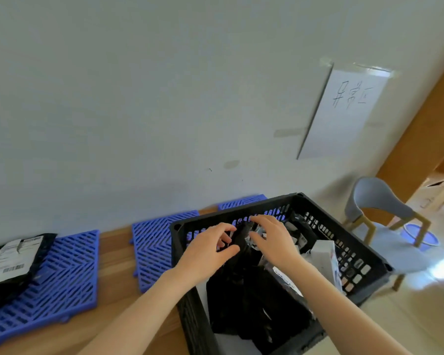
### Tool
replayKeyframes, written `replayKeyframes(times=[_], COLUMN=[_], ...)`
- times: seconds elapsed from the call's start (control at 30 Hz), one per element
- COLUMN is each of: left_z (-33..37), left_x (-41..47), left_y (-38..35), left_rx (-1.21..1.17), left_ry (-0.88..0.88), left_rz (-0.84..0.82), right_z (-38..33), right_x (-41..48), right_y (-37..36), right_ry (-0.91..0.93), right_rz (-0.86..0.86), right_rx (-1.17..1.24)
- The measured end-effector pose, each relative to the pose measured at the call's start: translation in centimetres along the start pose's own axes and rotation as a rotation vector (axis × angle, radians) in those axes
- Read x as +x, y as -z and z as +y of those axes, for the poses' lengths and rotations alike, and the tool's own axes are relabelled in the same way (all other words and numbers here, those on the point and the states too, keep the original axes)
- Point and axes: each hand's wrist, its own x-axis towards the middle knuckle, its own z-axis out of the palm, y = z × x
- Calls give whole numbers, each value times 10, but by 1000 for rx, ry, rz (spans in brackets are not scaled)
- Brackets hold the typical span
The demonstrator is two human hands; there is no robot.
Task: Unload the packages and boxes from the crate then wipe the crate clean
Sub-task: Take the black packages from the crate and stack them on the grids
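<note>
Black crate (349, 234) on desk (114, 254), still loaded. Left hand (208, 249) and right hand (273, 242) both grip a black package (241, 238) inside it, beside a white box (324, 253). Labelled package (10, 265) lies on blue mat (69, 272).

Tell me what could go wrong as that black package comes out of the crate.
1. The left hand and right hand grip the black package only near its top, so the limp bag may slip or tear.
2. It stands wedged among the other black packages in the crate, and pulling could drag them up.
3. The white box leans close by and might topple.
</note>
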Motion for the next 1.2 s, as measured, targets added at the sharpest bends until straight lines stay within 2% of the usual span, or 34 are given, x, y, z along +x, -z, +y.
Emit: replayKeyframes(times=[0.27, 0.5, 0.7, 0.93, 1.2], left_z=[25, 48, 61, 76, 97], left_x=[10, 8, -6, -36, -60], left_y=[-53, -77, -82, -71, -34], left_rx=[50, 118, 102, 86, 130], left_ry=[56, 142, 239, 291, 291], left_rz=[-270, -361, -266, 10, 278], right_z=[65, 104, 124, 128, 97], right_x=[-17, -25, -28, -28, -25], right_y=[15, 17, 15, 26, 33], right_ry=[-94, -50, 1, 107, 189], right_rz=[-126, -314, -399, -316, -274], right_rx=[-54, -43, 25, 171, 333])
